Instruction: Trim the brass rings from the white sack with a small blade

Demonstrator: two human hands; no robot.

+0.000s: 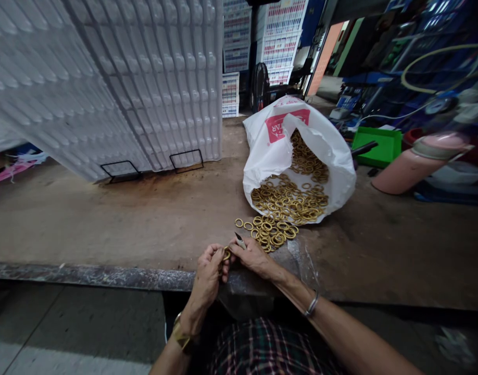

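Note:
At the table's front edge, my left hand (209,272) is closed on a brass-coloured ring (226,254), pinched between thumb and fingers. More rings may sit in its curled fingers, but the hand hides them. My right hand (251,255) is closed beside it, its fingertips meeting the ring. A small knife (240,240) with a dark pointed blade sticks up out of the right hand; its lower part is hidden. Just beyond the right hand lies a loose pile of rings (268,232), spilling from a white sack (262,161) on its side with many similar rings inside.
Clear ribbed plastic trays (176,83) stand at the left back, with black wire stands (187,160) at their foot. A green tray (377,148) and a pink bottle (403,169) are at the right. Crates (280,41) are stacked behind the wooden table (106,224).

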